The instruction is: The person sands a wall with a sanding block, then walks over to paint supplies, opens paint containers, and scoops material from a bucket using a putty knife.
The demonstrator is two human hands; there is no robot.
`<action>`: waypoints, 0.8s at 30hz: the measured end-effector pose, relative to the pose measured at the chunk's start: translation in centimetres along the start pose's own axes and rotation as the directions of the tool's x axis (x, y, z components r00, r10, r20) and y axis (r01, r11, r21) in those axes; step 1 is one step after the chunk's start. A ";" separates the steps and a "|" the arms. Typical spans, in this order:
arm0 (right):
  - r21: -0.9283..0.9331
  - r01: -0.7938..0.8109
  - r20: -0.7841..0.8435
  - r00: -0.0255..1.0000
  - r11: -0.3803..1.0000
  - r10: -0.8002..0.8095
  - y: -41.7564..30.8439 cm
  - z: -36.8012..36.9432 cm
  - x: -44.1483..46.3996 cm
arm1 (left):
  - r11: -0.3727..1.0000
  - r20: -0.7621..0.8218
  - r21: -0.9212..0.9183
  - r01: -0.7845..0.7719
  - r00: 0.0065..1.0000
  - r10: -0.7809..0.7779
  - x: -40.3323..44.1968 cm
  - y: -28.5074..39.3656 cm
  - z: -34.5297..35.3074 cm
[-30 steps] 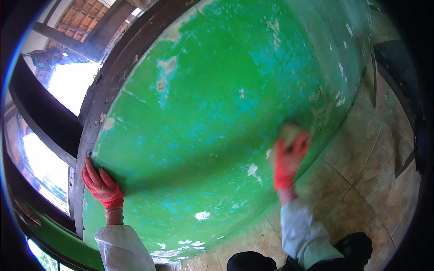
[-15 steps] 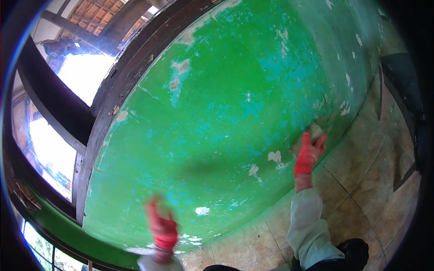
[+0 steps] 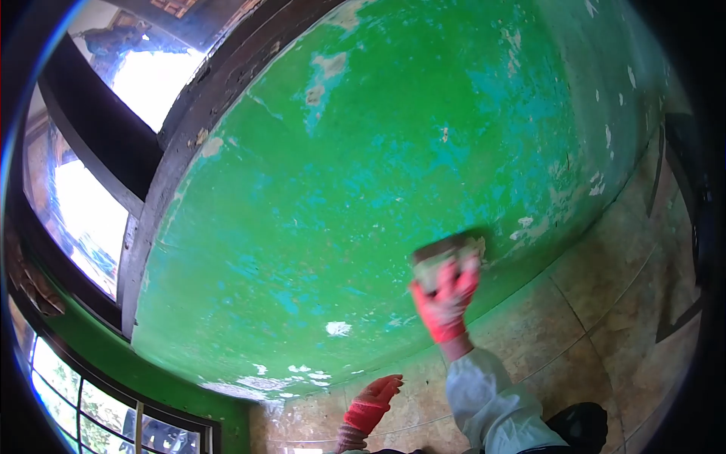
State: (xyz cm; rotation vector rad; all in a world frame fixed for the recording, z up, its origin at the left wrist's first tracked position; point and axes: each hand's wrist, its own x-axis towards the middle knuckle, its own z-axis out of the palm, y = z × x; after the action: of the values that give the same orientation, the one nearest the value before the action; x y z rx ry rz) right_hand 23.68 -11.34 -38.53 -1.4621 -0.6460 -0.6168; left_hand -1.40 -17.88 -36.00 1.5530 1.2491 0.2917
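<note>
My right hand (image 3: 448, 299), in a red-coated glove, presses a piece of sandpaper (image 3: 431, 266) with a dark edge and pale back flat against the green wall (image 3: 325, 204). Its fingers are spread over the back of the piece and slightly blurred. Around it the paint is worn, with turquoise and whitish patches showing through. My left hand (image 3: 376, 397), gloved in red too, hovers low near the foot of the wall. Its fingers are stretched out, with nothing seen in them.
Brown floor tiles (image 3: 522, 340) run along the wall's foot. A dark wooden frame (image 3: 170, 178) with bright openings borders the wall on the left. A barred window (image 3: 98, 408) is at lower left. Some dark object (image 3: 684, 174) stands at the right edge.
My right hand has swept left along the wall with the sandpaper. My left hand has come away from the wall, down and to the right. The view has shifted slightly.
</note>
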 end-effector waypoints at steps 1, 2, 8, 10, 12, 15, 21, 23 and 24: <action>0.052 -0.103 -0.045 0.993 0.993 0.105 1.4 -0.5 2.4 | 1.000 0.009 -0.014 0.000 1.000 0.000 0.1 -0.4 0.4; 0.021 -0.195 -0.118 0.973 0.981 0.196 2.1 -1.0 4.7 | 0.997 -0.053 -0.059 -0.043 0.998 0.040 0.3 -0.8 0.6; 0.193 -0.606 -0.175 0.752 0.772 0.635 1.1 -1.1 5.3 | 0.966 -0.107 -0.228 -0.121 0.989 0.099 -0.1 -2.0 2.8; -0.003 -0.198 -0.034 0.980 0.980 0.198 -1.8 0.2 -0.3 | 0.963 -0.095 -0.239 -0.127 0.990 0.107 0.6 -1.8 3.1; 0.141 0.113 0.151 0.979 0.984 -0.134 -3.4 0.7 -6.0 | 0.965 -0.108 -0.228 -0.129 0.988 0.107 1.4 -2.8 3.7; 0.053 0.239 0.185 0.952 0.970 -0.245 -2.1 -0.4 -5.9 | 0.920 -0.101 -0.355 -0.168 0.985 0.141 1.4 -2.1 4.5; 0.114 -0.415 0.030 0.910 0.903 0.414 9.6 -2.6 6.7 | 0.898 -0.098 -0.390 -0.205 0.979 0.181 2.0 -3.7 4.0; 0.198 -0.646 0.104 0.762 0.737 0.640 10.0 -2.3 7.6 | 0.889 -0.135 -0.405 -0.214 0.976 0.174 1.3 -3.6 3.4; 0.221 -0.712 0.136 0.699 0.666 0.702 9.6 -1.5 7.0 | 0.886 -0.131 -0.413 -0.212 0.976 0.173 1.0 -3.2 3.3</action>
State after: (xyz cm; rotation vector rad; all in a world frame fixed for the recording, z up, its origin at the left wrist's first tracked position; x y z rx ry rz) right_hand 35.51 -12.61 -40.05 -1.3377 -0.1253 0.1186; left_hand -0.39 -19.27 -40.37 1.2914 1.0133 0.7241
